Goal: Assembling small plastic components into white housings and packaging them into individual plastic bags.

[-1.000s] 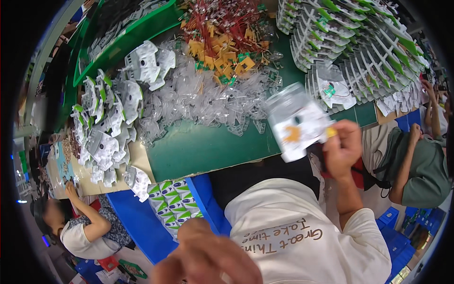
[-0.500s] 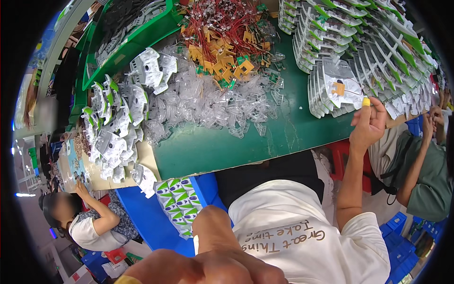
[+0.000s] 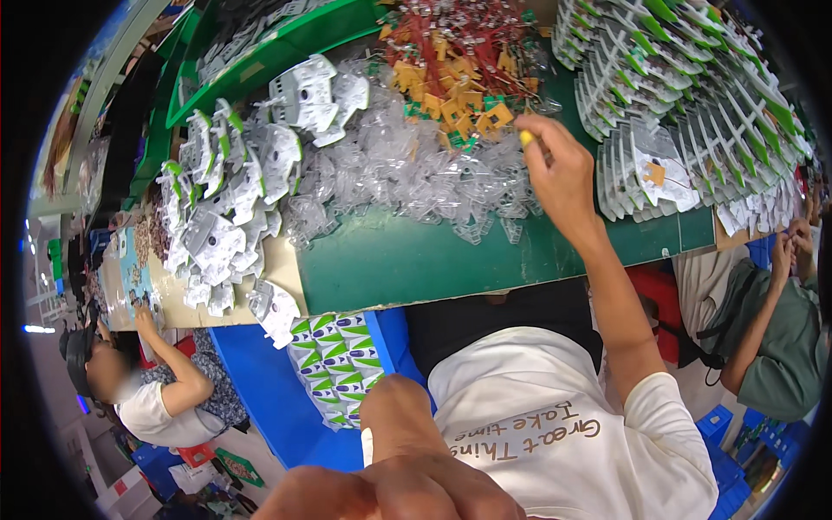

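My right hand (image 3: 562, 173) is over the right edge of the parts pile, thumb and index finger nearly together in a pinch. The thumb wears a yellow finger cot (image 3: 526, 137). Beside the fingertips lies a square orange frame piece (image 3: 498, 116), one of several with red wires (image 3: 459, 43); whether the fingers grip anything is hidden. Clear plastic parts (image 3: 407, 173) spread in front of them. My left hand (image 3: 407, 490) is large and near the lower edge, back of the hand showing, its fingers out of sight.
White-and-green plastic housings (image 3: 217, 247) heap at the left, by a green bin (image 3: 260, 74) of grey parts. Rows of stacked housings (image 3: 685, 95) stand at the right, the front one bearing an orange piece. A blue crate (image 3: 251, 373) sits below the table (image 3: 416, 269). Co-workers sit at both sides.
My right hand has moved left from the front stacked housing on the right to the edge of the orange pieces. My left hand stays low. The view has shifted slightly.
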{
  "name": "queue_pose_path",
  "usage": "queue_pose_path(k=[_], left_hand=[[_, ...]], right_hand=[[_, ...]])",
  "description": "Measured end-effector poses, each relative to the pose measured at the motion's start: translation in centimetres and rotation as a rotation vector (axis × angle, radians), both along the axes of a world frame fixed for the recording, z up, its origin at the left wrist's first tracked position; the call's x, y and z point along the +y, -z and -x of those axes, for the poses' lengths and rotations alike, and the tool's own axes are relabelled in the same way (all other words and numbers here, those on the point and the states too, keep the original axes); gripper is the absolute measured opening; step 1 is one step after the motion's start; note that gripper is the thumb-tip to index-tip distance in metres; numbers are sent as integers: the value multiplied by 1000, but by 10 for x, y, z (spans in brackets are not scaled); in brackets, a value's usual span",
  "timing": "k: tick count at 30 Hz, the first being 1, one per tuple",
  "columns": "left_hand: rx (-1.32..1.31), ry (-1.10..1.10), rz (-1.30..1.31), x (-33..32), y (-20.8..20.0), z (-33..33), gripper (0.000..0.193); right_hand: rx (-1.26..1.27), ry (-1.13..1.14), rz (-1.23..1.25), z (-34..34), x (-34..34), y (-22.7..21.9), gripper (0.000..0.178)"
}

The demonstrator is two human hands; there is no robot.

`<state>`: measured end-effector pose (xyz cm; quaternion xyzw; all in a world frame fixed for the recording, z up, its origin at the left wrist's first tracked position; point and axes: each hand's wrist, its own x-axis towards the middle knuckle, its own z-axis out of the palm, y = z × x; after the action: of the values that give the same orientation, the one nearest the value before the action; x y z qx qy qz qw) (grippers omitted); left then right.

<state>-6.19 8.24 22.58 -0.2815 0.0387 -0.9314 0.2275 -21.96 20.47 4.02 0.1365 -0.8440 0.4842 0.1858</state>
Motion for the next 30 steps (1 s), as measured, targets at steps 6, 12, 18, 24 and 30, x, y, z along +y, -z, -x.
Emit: queue_pose_path(k=[6, 12, 18, 24, 30], left_hand=[[54, 454, 394, -68, 37, -12, 59], [-487, 346, 651, -75, 107, -5, 29], [-914, 427, 882, -70, 170, -11, 37], [-1010, 321, 943, -67, 181, -1, 28], [-939, 136, 1102, -57, 175, 22, 26]], right_hand=[[-124, 76, -195, 21, -11, 2, 24], [-99, -10, -192, -12, -3, -22, 29], [-171, -43, -350, -23, 22, -13, 22], [-240, 80, 41, -43, 10, -26, 12], [-131, -25, -88, -51, 17, -30, 11]])
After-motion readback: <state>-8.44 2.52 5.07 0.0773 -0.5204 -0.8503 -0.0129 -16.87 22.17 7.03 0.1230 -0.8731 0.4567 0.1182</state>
